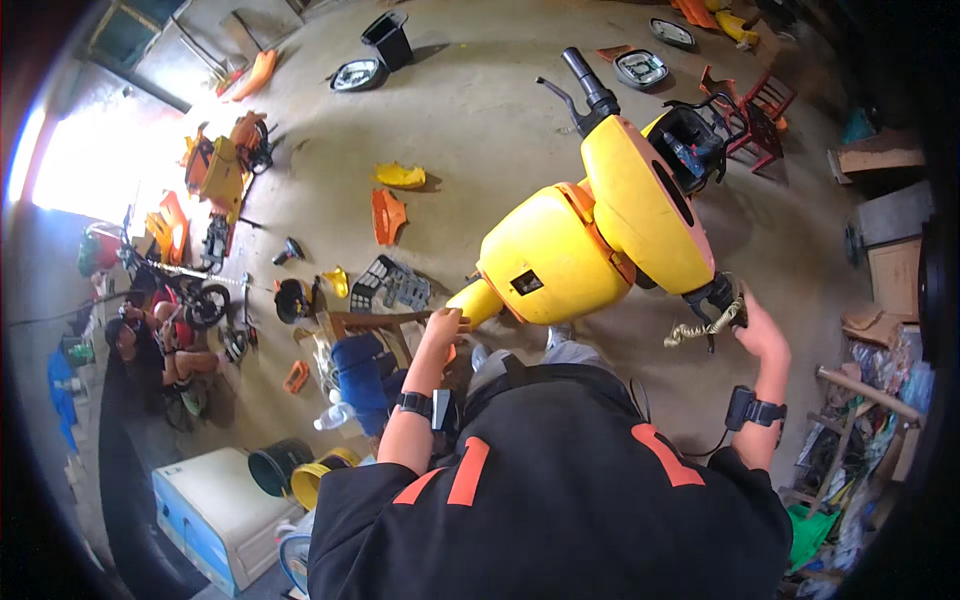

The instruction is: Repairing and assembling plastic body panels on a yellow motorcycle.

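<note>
In front of me stands a yellow scooter-like vehicle [560,255], its rounded panels trimmed with orange. My left hand [443,326] is closed on the narrow yellow end of its body, at the near left. The handlebar cover [640,190] slants across the top. At its far end a black grip [590,82] with a lever sticks out, untouched. My right hand [762,328] wraps round the near handlebar grip, where a pale twisted cord [700,331] hangs; its fingers are partly hidden. A black front basket [690,140] sits beyond the cover.
Loose yellow [400,176] and orange panels [388,216] lie on the floor ahead, near a grey plastic part [390,284]. A blue-covered chair [362,375] stands close on my left. Another person [165,350] sits by a motorbike at far left. Clutter [870,430] lines the right.
</note>
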`<action>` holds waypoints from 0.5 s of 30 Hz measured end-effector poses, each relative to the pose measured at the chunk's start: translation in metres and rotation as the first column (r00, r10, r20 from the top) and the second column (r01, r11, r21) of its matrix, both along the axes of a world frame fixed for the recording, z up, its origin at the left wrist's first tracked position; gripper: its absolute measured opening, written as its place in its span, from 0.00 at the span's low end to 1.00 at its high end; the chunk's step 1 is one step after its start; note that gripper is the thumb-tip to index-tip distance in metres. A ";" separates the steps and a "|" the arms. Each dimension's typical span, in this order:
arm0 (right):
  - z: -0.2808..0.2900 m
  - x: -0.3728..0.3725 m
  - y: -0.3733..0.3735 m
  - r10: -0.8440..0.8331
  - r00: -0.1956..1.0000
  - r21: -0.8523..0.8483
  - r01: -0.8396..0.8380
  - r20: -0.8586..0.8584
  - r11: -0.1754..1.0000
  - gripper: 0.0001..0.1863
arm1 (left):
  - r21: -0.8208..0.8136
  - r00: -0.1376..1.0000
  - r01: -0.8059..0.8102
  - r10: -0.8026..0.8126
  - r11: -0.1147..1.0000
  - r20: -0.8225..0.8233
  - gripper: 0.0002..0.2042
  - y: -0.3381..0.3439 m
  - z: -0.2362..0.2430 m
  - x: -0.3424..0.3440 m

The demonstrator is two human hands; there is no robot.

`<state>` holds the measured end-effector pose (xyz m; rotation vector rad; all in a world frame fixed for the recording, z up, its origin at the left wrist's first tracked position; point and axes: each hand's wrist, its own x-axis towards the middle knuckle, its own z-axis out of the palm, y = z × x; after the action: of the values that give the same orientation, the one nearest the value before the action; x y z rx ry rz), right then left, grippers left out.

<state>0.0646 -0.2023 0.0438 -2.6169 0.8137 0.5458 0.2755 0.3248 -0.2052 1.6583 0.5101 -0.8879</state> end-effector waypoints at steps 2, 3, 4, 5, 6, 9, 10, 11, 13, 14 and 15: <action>0.022 0.019 0.001 0.040 0.999 -0.099 -0.037 0.024 0.994 0.39 | -0.012 0.997 -0.035 0.036 0.999 0.064 0.14 0.005 -0.003 -0.003; 0.033 0.034 0.001 0.066 0.996 -0.192 -0.053 0.066 0.980 0.36 | -0.031 0.997 -0.055 0.056 0.998 0.045 0.14 0.004 -0.004 -0.004; 0.038 0.058 0.009 0.058 0.961 -0.117 -0.027 0.269 0.993 0.30 | -0.053 0.997 -0.064 0.066 0.997 0.034 0.14 0.001 -0.005 0.000; 0.043 0.092 0.028 0.019 0.870 0.030 -0.039 0.492 0.999 0.29 | -0.118 0.992 -0.110 0.117 0.987 0.054 0.14 0.006 -0.020 -0.007; 0.030 0.124 0.036 -0.062 0.783 0.172 -0.058 0.619 0.983 0.28 | -0.099 0.997 -0.065 0.067 0.993 0.026 0.14 0.006 -0.021 -0.006; -0.012 0.199 0.063 0.189 0.684 -0.062 -0.206 0.705 0.976 0.31 | -0.101 0.999 -0.039 0.042 0.994 0.032 0.14 -0.001 -0.001 -0.016; -0.023 0.214 0.067 0.229 0.733 -0.003 -0.296 0.640 0.955 0.35 | -0.104 0.998 -0.051 0.055 0.993 0.034 0.14 -0.004 0.004 -0.018; -0.030 0.220 0.066 0.144 0.772 0.089 -0.251 0.620 0.964 0.36 | -0.095 0.997 -0.056 0.060 0.994 0.040 0.14 -0.008 0.020 -0.023; -0.036 0.228 0.068 0.089 0.787 0.193 -0.257 0.610 0.947 0.39 | -0.084 0.993 -0.085 0.091 0.993 0.080 0.15 -0.009 0.031 -0.034; -0.039 0.226 0.064 0.105 0.770 0.205 -0.294 0.629 0.933 0.41 | -0.070 0.990 -0.097 0.103 0.993 0.091 0.15 -0.007 0.036 -0.037; -0.046 0.227 0.057 0.142 0.761 0.176 -0.320 0.634 0.931 0.40 | -0.108 0.980 -0.134 0.148 0.985 0.136 0.16 -0.002 0.032 -0.043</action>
<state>0.2919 -0.1448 -0.0019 -2.4011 0.1782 -0.1502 0.2329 0.3224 -0.1732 1.5629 0.4716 -0.6738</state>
